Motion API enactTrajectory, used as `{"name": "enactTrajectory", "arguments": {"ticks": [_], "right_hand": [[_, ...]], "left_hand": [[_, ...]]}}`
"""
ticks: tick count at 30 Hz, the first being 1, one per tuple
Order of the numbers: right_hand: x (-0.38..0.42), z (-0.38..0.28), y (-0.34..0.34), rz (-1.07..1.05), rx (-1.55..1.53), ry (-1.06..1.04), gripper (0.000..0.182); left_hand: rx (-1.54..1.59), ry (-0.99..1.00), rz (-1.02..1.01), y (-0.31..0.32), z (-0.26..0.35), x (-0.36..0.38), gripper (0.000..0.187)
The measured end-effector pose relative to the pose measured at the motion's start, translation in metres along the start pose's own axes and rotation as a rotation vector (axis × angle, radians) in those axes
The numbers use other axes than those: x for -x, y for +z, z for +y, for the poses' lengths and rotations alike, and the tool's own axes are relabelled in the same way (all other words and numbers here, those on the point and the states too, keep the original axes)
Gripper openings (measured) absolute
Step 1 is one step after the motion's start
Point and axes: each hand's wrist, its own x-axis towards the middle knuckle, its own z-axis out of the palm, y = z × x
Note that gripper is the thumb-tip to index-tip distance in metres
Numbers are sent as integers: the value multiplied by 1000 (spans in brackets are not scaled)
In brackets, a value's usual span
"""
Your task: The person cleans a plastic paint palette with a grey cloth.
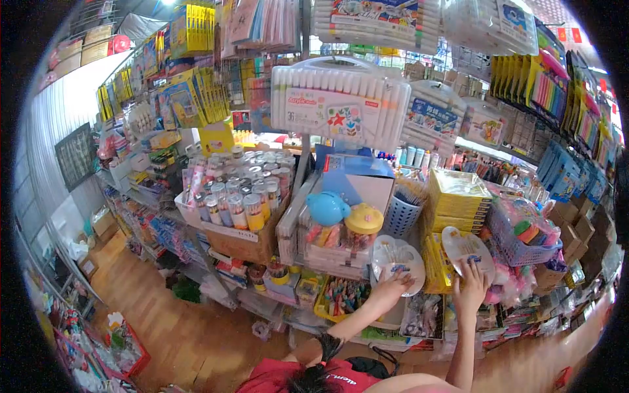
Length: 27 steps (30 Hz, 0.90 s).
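Observation:
My left hand (393, 285) grips the lower right part of a clear rounded package (391, 254), which stands in front of a tub with a yellow lid (364, 219) and a blue perforated basket (403, 211). To the right, my right hand (470, 283) is on a similar clear package (463, 243), its fingers over the lower front and its thumb not clearly visible. This second package is in front of stacked yellow boxes (453, 200). The two packages are apart, and small items inside them are too blurred to name.
Marker sets (337, 108) hang overhead. Capped tubes fill a cardboard box (239, 242) at left. A purple basket (534, 252) of colourful goods is at right; a yellow tray (322, 302) of small items sits below. Wooden floor (164, 327) shows at lower left.

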Motion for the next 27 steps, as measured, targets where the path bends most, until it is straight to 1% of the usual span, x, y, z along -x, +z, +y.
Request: {"name": "enactTrajectory", "arguments": {"ticks": [2,5,9,10,11,13,16,19,23,27], "right_hand": [[-1,2,4,-14,26,3,45],[-4,-1,0,-45,33,16,46],[-4,-2,-2,-73,38,18,46],[-4,-4,-4,-85,37,27,47],[-4,-3,-6,-94,38,45,47],[-2,1,0,-54,28,30,48],[-1,3,5,-22,21,37,46],[-2,0,1,-3,14,37,44],[-1,-2,2,-5,11,51,45],[-2,1,5,-7,27,42,47]], "left_hand": [[-5,-6,29,3,0,0,48],[8,-51,-37,3,2,-2,49],[33,-41,-18,-1,2,0,52],[23,-6,39,4,-1,1,54],[57,27,90,4,-2,3,52],[-29,52,97,6,-3,3,52],[7,38,72,-2,0,3,52],[59,19,89,-13,1,3,52],[20,15,99,-20,2,3,52],[82,-3,174,-25,3,2,53]]}}
